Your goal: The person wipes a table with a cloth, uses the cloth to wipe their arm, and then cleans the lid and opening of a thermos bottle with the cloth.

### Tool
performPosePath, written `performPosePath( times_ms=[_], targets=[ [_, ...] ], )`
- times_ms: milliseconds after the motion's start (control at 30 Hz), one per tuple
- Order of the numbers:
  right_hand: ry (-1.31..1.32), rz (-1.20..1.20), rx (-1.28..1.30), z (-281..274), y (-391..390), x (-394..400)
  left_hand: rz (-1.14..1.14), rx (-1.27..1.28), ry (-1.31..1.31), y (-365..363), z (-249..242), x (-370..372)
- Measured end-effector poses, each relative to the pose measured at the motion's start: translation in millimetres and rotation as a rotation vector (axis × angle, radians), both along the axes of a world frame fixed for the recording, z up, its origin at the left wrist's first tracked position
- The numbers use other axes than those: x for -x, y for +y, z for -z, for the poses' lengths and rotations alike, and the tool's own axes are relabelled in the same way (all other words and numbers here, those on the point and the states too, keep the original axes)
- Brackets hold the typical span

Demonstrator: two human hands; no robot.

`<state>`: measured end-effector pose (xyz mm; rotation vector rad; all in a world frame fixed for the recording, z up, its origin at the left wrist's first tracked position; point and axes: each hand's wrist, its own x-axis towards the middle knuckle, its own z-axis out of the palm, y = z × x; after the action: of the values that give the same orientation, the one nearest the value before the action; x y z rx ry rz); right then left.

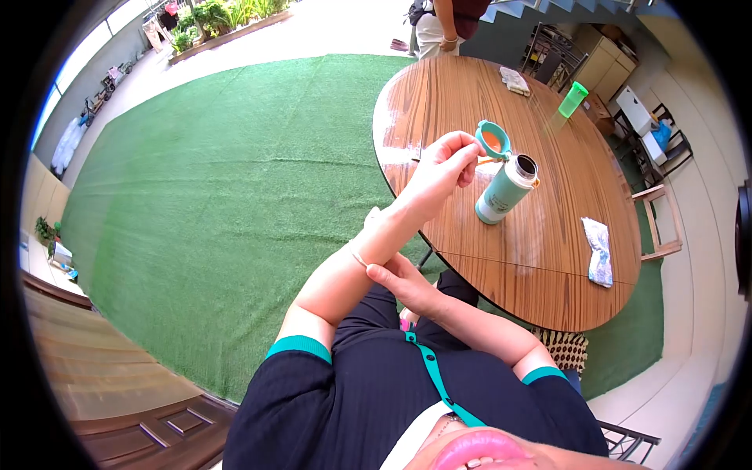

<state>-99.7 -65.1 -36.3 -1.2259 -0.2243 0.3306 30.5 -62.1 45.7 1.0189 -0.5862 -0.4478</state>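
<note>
My left hand is closed, with thumb and fingers pinching the edge of a teal cup-shaped lid that has orange-brown liquid inside. Right beside the lid, a teal and white thermos stands on the table with its mouth uncovered. An orange loop hangs near its neck. My right hand is wrapped around my left forearm, thumb on the near side and fingertips showing past the far side. A thin band circles that forearm.
The oval wooden table also bears a green tumbler, a folded cloth and a patterned cloth packet. Another person stands at its far edge. A wooden stool is at the right; green turf covers the floor.
</note>
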Motion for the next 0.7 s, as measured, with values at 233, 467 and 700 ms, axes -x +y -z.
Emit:
performPosePath(
  times_ms=[233,467,700],
  targets=[
    [0.016,0.04,-0.149,-2.4,26.9,-17.7,-0.576,-0.464,-1.642,7.7,-12.1,-15.2],
    [-0.235,-0.09,0.241,-0.4,0.1,-31.5,-0.467,-0.51,-2.113,13.4,-20.7,-12.0],
    [-0.181,0.065,-0.113,-1.8,-3.8,-25.1,-0.493,-0.46,-2.039,1.1,-21.6,-2.6]
  ],
)
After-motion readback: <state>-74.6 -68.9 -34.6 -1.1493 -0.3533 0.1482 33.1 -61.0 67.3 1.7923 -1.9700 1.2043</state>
